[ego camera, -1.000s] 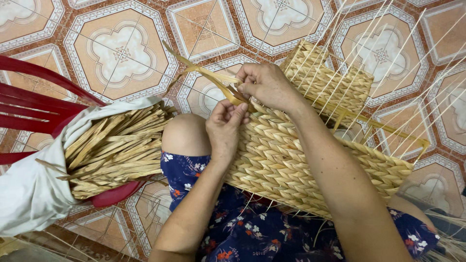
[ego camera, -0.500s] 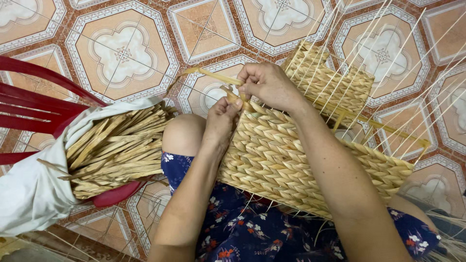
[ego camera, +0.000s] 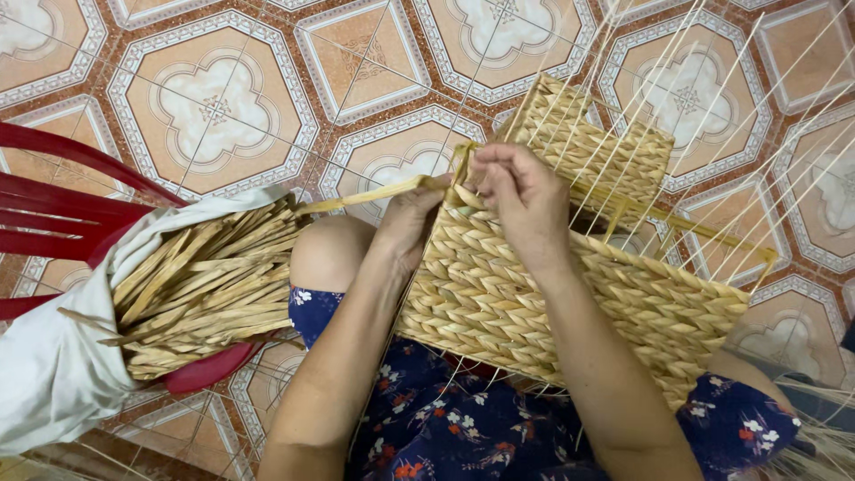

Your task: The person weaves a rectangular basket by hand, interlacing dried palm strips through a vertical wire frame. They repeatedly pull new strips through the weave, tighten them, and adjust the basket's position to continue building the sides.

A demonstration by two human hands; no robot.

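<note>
A half-woven straw basket (ego camera: pixel 552 294) lies tilted across my lap, with thin pale ribs fanning out past its open end. My left hand (ego camera: pixel 411 218) presses against the basket's top left corner and pinches a flat yellow straw strand (ego camera: pixel 356 198) that runs off to the left. My right hand (ego camera: pixel 524 198) grips the same strand at the basket's rim, where it bends between the ribs. Both forearms cross the woven side wall.
A bundle of dried straw strips (ego camera: pixel 200 285) sits in a white cloth (ego camera: pixel 53 374) on a red plastic chair (ego camera: pixel 62 196) at my left. Patterned floor tiles (ego camera: pixel 223 98) lie all around. My blue floral dress (ego camera: pixel 445 428) covers my lap.
Both hands have shifted slightly right along the rim. The loose strand, earlier angled up-left, now lies pulled out flatter to the left.
</note>
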